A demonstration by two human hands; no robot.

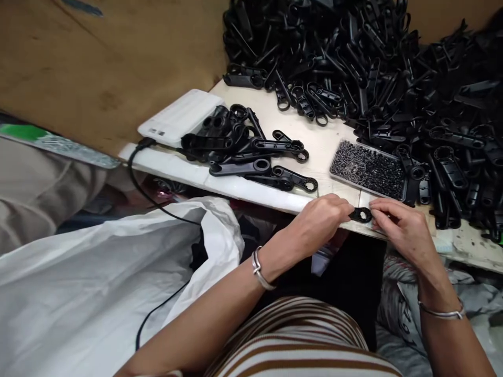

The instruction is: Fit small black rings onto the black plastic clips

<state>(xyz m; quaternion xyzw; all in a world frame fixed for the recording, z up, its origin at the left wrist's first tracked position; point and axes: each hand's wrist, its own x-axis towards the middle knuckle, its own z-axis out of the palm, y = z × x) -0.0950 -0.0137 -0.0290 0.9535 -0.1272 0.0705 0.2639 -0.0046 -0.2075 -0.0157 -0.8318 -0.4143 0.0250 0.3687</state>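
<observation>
Two bare hands meet at the near edge of a cream-coloured tabletop (316,149) in the head view, with one slim black plastic part with a ring-shaped end (355,215) between them. The left hand (323,215), at nine o'clock of that part, grasps its body in bent fingers so the ring sticks out; the right hand (403,225), at three o'clock, has thumb and forefinger drawn together at the ring's edge, though the tips are too small in view to tell whether they pinch the ring or some tiny piece. At twelve o'clock, just beyond the part, lies a shallow clear plastic tray (356,185) of tiny dark pieces (365,165), perhaps screws. A loose cluster of black ring-ended parts (255,152) lies at ten o'clock, and a big heap of similar black parts (346,57) spreads from twelve to three. The step in hand looks like close fingertip work on the ring end; the next move seems to call for a firm left grip and a fine, light touch from the right.
</observation>
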